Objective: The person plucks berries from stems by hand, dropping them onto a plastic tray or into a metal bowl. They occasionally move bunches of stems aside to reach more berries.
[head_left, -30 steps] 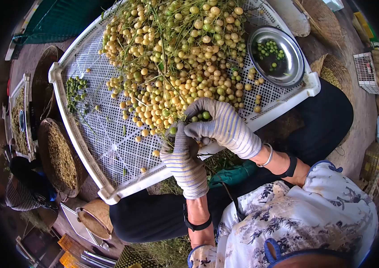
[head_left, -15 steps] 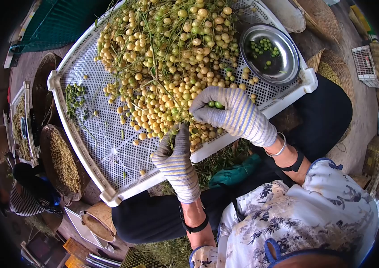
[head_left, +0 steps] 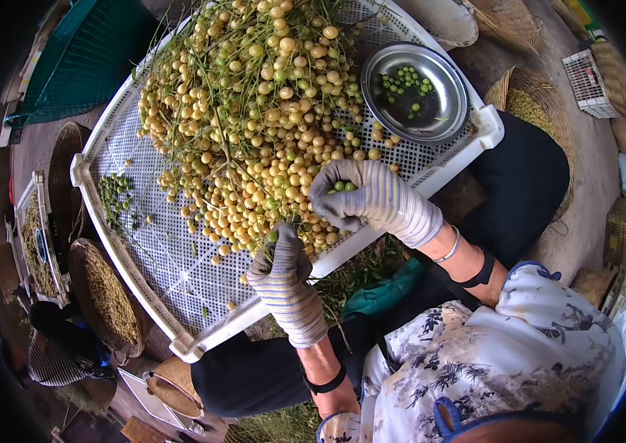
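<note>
A white perforated tray (head_left: 173,266) carries a heap of yellowish fruit (head_left: 283,125) on thin green stems. My left hand (head_left: 283,284), in a striped glove, is closed at the tray's near edge, pinching a stem with a green fruit (head_left: 273,236) at its fingertips. To its right my right hand (head_left: 372,198), also gloved, curls closed round some green fruits (head_left: 343,186) beside the heap. The two hands are apart. A metal bowl (head_left: 442,122) with several green fruits stands in the tray's right corner. Small green fruits (head_left: 115,198) lie at the tray's left.
Woven baskets of fruit stand at the left (head_left: 110,295) and right (head_left: 534,111). Another person (head_left: 62,354) in striped clothing is at the lower left. A green container (head_left: 77,63) is at the upper left, and a white crate (head_left: 588,85) at the upper right.
My hands have drawn apart since one second ago. In the view, the tray and bowl have shifted left. A green fruit now shows at my left fingertips.
</note>
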A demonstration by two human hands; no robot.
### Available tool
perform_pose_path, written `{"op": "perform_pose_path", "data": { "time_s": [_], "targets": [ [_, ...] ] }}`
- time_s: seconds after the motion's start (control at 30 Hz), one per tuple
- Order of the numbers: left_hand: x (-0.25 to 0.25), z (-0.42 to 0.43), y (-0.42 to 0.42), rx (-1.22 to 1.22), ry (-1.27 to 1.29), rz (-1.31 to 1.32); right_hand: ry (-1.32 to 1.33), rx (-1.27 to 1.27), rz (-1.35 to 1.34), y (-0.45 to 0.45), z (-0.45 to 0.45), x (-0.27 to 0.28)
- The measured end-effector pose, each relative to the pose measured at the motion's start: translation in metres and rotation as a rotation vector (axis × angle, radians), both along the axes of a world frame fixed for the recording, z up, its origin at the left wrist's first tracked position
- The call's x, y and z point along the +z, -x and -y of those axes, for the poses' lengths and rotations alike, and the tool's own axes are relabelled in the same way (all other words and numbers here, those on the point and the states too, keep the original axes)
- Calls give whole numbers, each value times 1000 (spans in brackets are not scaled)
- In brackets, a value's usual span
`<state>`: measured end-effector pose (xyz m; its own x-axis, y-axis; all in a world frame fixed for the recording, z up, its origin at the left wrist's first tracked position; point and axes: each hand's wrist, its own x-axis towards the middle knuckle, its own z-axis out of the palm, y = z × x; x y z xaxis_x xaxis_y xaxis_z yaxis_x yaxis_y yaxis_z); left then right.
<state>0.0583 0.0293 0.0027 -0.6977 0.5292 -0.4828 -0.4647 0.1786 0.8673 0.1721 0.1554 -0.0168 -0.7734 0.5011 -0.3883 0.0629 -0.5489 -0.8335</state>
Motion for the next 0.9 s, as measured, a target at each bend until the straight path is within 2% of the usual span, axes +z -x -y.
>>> {"op": "perform_pose_path", "data": {
  "time_s": [0.03,0.07,0.17,0.23,0.27,0.3,0.33,0.4,0.43,0.53,0.57,0.63,0.67,0.77,0.83,0.87,0.9],
  "targets": [
    [0,-3,-4,-9,-5,-10,-148,1,98,1,0,6],
    [-1,-6,-8,-17,-11,-21,-414,-44,-48,4,3,-14],
    [-5,-13,-18,-31,-7,-83,-437,-53,29,1,6,-8],
    [-11,-14,-20,-47,-44,-130,-106,-69,29,-5,6,-1],
    [-7,-14,-21,-48,-54,-41,56,-77,29,-9,4,1],
    [-3,-17,-22,-51,-65,48,62,-84,-25,-12,2,0],
    [-4,-21,-26,-67,-24,-32,64,-94,-77,-16,0,-3],
    [-6,-24,-28,-96,-28,4,148,-144,-225,-26,-6,-13],
    [-6,-25,-28,-108,-29,21,42,-160,-246,-31,-15,-10],
    [-1,-31,-29,-133,14,-30,-316,-395,126,-45,-43,6],
    [0,-33,-30,-134,12,-38,-883,-459,225,-46,-56,-1],
    [7,-39,-37,-136,10,-97,-1424,-541,559,-48,-68,0],
    [9,-41,-40,-138,10,-130,-1481,-468,570,-52,-68,9],
    [-5,-37,-38,-314,24,-274,-1497,-162,185,-43,-50,19],
    [-9,-34,-32,-530,69,-439,-1502,-67,182,-32,-26,13],
    [-11,-33,-32,-557,90,-500,-1548,24,233,-34,-19,6],
    [-12,-33,-33,-582,111,-561,-1489,52,194,-34,-16,0]
  ]
}}
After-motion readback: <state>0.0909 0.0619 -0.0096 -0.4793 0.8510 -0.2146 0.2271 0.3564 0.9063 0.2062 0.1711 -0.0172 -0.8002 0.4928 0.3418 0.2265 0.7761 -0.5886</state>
